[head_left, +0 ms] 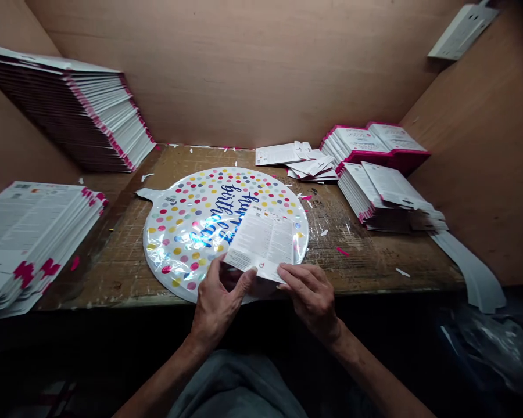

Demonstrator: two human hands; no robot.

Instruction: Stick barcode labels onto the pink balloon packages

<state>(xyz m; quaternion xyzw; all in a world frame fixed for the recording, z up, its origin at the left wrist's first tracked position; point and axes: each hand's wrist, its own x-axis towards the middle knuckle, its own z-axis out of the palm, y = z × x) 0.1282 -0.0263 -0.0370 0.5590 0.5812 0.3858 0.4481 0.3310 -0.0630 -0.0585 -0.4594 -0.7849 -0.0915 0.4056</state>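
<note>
Printed white cards [30,215] stand stacked at near left, with a taller pink-edged stack [107,113] at far left. On the cardboard-covered counter [357,264], a flat, dotted balloon [181,229] lettered "happy birthday" lies mid-scene, its neck pointing left. Over the balloon's near right part, the left hand [218,296] holds the near edge of a printed white card [264,241], thumb on its face; the right hand [311,296] pinches the near right corner, fingers drawn together. Loose cards [279,154] lie far and right of center, beside pink-trimmed stacks [361,139]; a white strip [473,264] droops over the right end.
</note>
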